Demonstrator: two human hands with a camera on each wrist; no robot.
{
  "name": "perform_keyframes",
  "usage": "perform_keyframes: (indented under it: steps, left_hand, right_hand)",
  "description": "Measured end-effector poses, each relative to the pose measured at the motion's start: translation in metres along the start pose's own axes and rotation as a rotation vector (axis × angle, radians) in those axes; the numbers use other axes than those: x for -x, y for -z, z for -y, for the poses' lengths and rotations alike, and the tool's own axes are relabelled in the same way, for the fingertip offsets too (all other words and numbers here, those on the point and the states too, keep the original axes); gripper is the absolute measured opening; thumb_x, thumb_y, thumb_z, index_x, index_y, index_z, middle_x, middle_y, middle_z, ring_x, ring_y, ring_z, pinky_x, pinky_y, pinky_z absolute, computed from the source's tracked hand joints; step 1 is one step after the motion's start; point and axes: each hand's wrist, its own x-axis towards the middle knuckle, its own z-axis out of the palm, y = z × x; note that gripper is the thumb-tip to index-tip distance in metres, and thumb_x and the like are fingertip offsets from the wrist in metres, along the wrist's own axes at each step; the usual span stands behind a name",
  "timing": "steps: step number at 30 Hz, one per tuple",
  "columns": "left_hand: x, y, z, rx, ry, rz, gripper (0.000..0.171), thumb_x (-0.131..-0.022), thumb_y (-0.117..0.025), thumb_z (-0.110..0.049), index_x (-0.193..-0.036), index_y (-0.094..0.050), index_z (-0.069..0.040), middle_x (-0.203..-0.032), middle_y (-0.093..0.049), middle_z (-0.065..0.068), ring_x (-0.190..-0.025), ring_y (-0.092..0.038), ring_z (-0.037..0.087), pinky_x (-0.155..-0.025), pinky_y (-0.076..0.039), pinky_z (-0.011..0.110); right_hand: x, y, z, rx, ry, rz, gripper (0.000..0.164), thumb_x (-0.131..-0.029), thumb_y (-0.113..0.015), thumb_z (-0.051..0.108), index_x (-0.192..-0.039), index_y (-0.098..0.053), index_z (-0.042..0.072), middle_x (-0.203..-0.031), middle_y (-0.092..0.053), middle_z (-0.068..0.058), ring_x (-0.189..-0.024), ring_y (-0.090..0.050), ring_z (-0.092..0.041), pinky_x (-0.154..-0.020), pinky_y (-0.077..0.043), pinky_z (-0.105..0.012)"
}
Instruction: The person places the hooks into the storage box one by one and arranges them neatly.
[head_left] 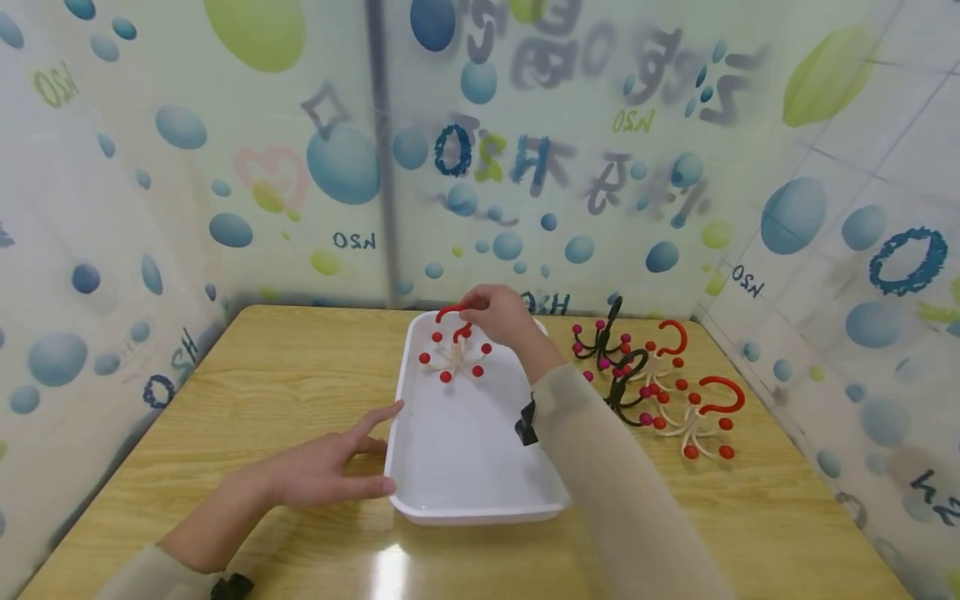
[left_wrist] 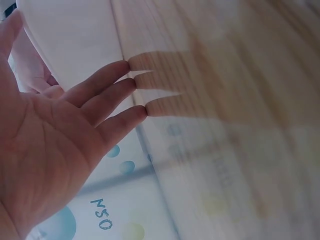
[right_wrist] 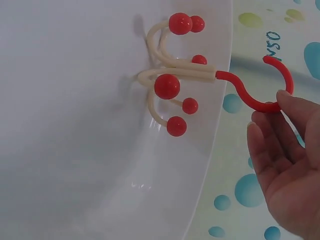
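Note:
My right hand [head_left: 501, 315] pinches the red top hook of a cream claw hanger [right_wrist: 185, 73] between thumb and fingers. The hanger's curved prongs end in red balls, and it stands upright at the far end of a white tray [head_left: 468, 450]. In the right wrist view, its prongs reach the tray floor. At the tray's left side is my left hand [head_left: 322, 471], fingers spread, with the thumb and index fingertip at the rim. The left wrist view shows that palm, with several fingertips touching the wooden table [left_wrist: 225, 75].
Right of the tray lie more claw hangers: a black one [head_left: 602, 337] at the back, another black one [head_left: 617, 392] nearer, and cream ones with red hooks [head_left: 693, 425]. They stand close together, some overlapping. A patterned curtain [head_left: 480, 200] borders the table's far edge.

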Motion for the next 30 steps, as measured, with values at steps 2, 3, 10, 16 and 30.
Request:
perform_keyframes:
  steps: [2, 3, 10, 16, 30]
  left_hand:
    - [0.000, 0.000, -0.001, -0.003, -0.002, 0.001, 0.092, -0.095, -0.066, -0.054, -0.163, -0.006, -0.038, -0.143, -0.061, 0.006, -0.137, -0.052, 0.036, -0.110, -0.038, 0.066]
    - [-0.001, 0.000, -0.001, -0.004, -0.003, 0.001, 0.092, -0.095, -0.066, -0.054, -0.163, -0.006, -0.038, -0.143, -0.061, 0.007, -0.137, -0.052, 0.036, -0.110, -0.038, 0.066]
    - [-0.001, 0.000, -0.002, -0.013, -0.027, -0.005, 0.093, -0.094, -0.066, -0.055, -0.163, -0.007, -0.034, -0.142, -0.062, 0.006, -0.137, -0.052, 0.035, -0.110, -0.038, 0.066]
    - [-0.002, 0.000, -0.002, -0.004, -0.010, 0.003, 0.093, -0.095, -0.066, -0.054, -0.164, -0.006, -0.034, -0.143, -0.061, 0.005, -0.139, -0.050, 0.035, -0.111, -0.037, 0.066]
    - [0.002, -0.001, -0.002, -0.032, -0.031, -0.014, 0.094, -0.094, -0.064, -0.059, -0.164, -0.005, -0.034, -0.141, -0.062, 0.006, -0.135, -0.053, 0.035, -0.109, -0.039, 0.064]
  right_hand:
    - [0.000, -0.002, -0.003, -0.013, 0.003, -0.011, 0.018, -0.100, -0.068, 0.024, -0.117, -0.069, 0.020, -0.114, -0.069, 0.001, -0.105, -0.063, -0.021, -0.093, -0.058, -0.033]
    - [0.000, -0.003, -0.004, -0.016, 0.005, -0.015, 0.018, -0.100, -0.068, 0.025, -0.117, -0.069, 0.021, -0.114, -0.069, 0.001, -0.106, -0.063, -0.021, -0.093, -0.058, -0.033]
    - [0.002, -0.002, -0.008, -0.033, -0.001, -0.026, 0.019, -0.100, -0.067, 0.022, -0.119, -0.070, 0.023, -0.115, -0.069, 0.002, -0.108, -0.063, -0.021, -0.092, -0.058, -0.035]
    - [0.004, 0.000, -0.007, -0.039, -0.011, -0.025, 0.022, -0.100, -0.066, 0.022, -0.122, -0.070, 0.024, -0.120, -0.069, 0.001, -0.110, -0.062, -0.021, -0.091, -0.059, -0.033]
    - [0.027, 0.039, -0.006, 0.054, 0.026, -0.067, 0.031, -0.100, -0.068, 0.027, -0.130, -0.067, 0.025, -0.124, -0.068, 0.000, -0.112, -0.063, -0.023, -0.091, -0.058, -0.037]
